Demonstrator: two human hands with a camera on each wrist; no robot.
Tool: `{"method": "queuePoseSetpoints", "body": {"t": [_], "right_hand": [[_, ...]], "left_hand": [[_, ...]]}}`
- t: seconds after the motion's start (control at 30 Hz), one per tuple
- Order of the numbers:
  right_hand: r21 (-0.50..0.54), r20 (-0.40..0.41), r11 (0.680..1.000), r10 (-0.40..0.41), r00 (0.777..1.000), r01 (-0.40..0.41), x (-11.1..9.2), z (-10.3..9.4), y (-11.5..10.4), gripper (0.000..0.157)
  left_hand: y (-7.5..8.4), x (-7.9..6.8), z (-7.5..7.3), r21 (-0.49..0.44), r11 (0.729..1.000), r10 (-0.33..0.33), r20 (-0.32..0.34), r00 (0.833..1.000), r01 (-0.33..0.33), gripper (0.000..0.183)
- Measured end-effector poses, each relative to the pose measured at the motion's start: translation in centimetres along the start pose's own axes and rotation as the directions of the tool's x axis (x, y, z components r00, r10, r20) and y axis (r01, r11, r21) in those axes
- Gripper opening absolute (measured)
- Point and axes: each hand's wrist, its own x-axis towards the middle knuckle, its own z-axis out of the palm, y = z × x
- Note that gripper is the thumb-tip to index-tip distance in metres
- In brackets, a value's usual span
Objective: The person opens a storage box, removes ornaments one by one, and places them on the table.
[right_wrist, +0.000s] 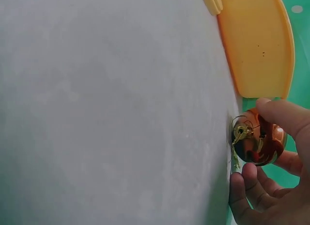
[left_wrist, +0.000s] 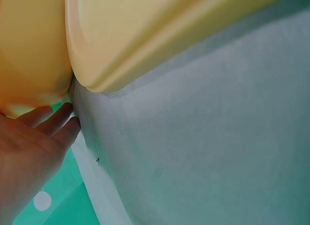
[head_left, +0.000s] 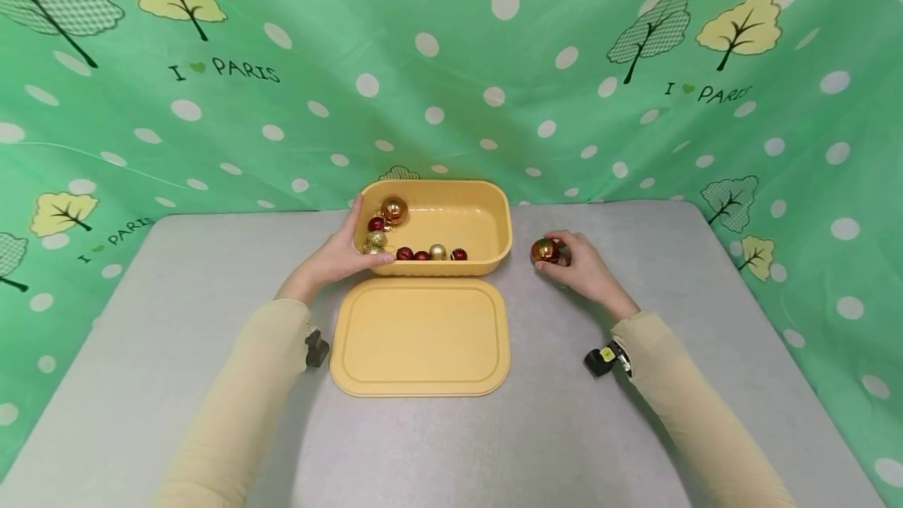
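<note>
On the grey table stands a yellow plastic box [head_left: 466, 219] with small red and gold Christmas balls inside, mostly along its front and left. A larger shiny gold ball [head_left: 394, 211] lies in its back left corner. My left hand [head_left: 344, 252] holds the box at its left end, the thumb by the front rim and the fingers along the outer wall [left_wrist: 34, 60]. To the right of the box, my right hand [head_left: 580, 261] grips a shiny copper-gold Christmas ball [right_wrist: 261, 140] between thumb and fingers. A gold cap and loop [right_wrist: 242, 130] show on this ball.
A flat yellow lid [head_left: 419, 338] lies in front of the box. Behind the table [head_left: 423, 445] and along its sides hangs a green dotted cloth [head_left: 451, 61] printed with trees. Each wrist wears a black camera [head_left: 600, 361].
</note>
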Motion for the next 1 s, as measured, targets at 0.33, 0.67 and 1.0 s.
{"method": "queuePoseSetpoints", "body": {"t": [0.33, 0.67, 1.0], "right_hand": [[0.027, 0.012, 1.0, 0.003, 1.0, -0.003, -0.41, -0.26, 0.06, 0.062], [0.142, 0.065, 0.977, -0.167, 0.984, 0.157, -0.57, -0.59, 0.34, 0.065], [0.156, 0.096, 0.976, -0.167, 0.981, 0.151, -0.38, 0.03, 0.37, 0.052]], "left_hand": [[-0.18, -0.01, 0.05, 0.004, 1.0, -0.002, -0.003, 1.0, 0.002, 0.123], [-0.36, 0.05, 0.06, -0.01, 1.0, 0.012, -0.007, 1.0, -0.012, 0.122], [-0.4, 0.07, 0.07, -0.007, 1.0, 0.02, -0.011, 1.0, -0.02, 0.122]]}}
